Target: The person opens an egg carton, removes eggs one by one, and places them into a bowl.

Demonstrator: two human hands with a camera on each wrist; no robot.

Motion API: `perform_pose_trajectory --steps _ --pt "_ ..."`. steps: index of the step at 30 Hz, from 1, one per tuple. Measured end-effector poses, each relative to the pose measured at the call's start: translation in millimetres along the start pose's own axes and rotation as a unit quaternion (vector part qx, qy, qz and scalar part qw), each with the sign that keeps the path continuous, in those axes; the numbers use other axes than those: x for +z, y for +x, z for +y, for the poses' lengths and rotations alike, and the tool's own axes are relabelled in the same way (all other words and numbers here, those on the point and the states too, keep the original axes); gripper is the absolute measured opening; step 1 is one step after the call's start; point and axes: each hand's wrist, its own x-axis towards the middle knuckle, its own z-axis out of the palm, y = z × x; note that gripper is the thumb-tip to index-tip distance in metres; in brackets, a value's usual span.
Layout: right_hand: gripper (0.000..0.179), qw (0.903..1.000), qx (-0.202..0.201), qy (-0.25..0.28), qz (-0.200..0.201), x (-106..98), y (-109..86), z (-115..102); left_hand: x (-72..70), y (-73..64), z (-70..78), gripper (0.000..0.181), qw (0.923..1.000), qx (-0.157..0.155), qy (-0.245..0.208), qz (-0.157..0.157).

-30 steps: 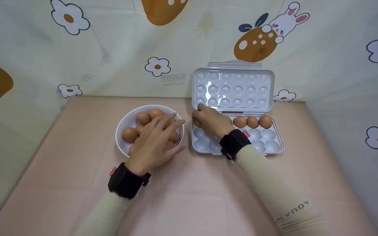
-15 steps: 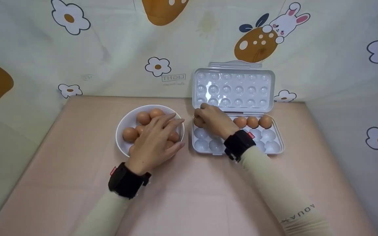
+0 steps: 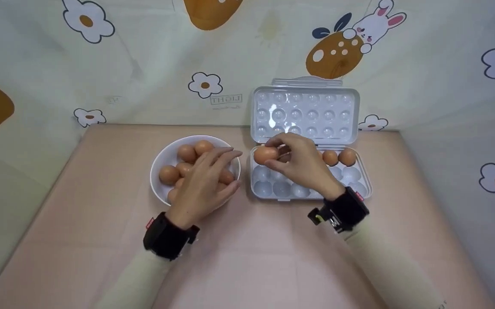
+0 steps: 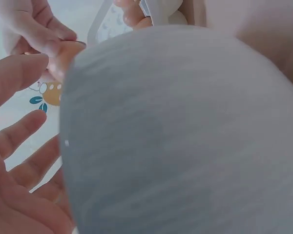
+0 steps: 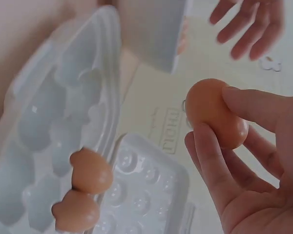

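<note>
In the head view my right hand (image 3: 301,161) pinches a brown egg (image 3: 266,155) between thumb and fingers over the back left corner of the egg box (image 3: 281,199). The right wrist view shows this egg (image 5: 215,112) held clear of the tray's pockets. My left hand (image 3: 202,182) spreads over a white bowl (image 3: 158,195) of several brown eggs (image 3: 169,175), fingers apart and holding nothing. In the left wrist view the bowl's side (image 4: 185,131) hides part of the left fingers; whether they touch it I cannot tell.
The box's lid (image 3: 305,113) stands up behind its tray. Eggs (image 3: 347,157) sit in the back row at the right; my right hand covers part of that row. A printed cloth (image 3: 144,64) hangs behind the pink-covered table (image 3: 247,266).
The right hand has turned and risen from the back left pocket, with the egg now plainly between its fingers. Its wrist has shifted right and nearer. The left hand stays almost still over the bowl.
</note>
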Motion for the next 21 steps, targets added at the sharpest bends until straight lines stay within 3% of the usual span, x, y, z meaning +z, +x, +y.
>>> perform_pose_trajectory --steps 5,10,21 --pt "0.034 0.9976 0.009 0.066 0.017 1.8 -24.0 -7.5 3.3 0.6 4.0 0.060 0.9995 0.021 0.000 0.022" --pt "0.036 0.9938 0.008 0.107 0.031 2.5 -40.7 -8.2 6.0 1.9 9.6 0.060 0.9987 0.042 -0.015 0.023" --pt "0.038 0.9887 0.034 0.146 0.013 14.9 -51.1 -13.0 15.6 0.2 17.4 0.059 0.9942 0.105 -0.003 0.023"
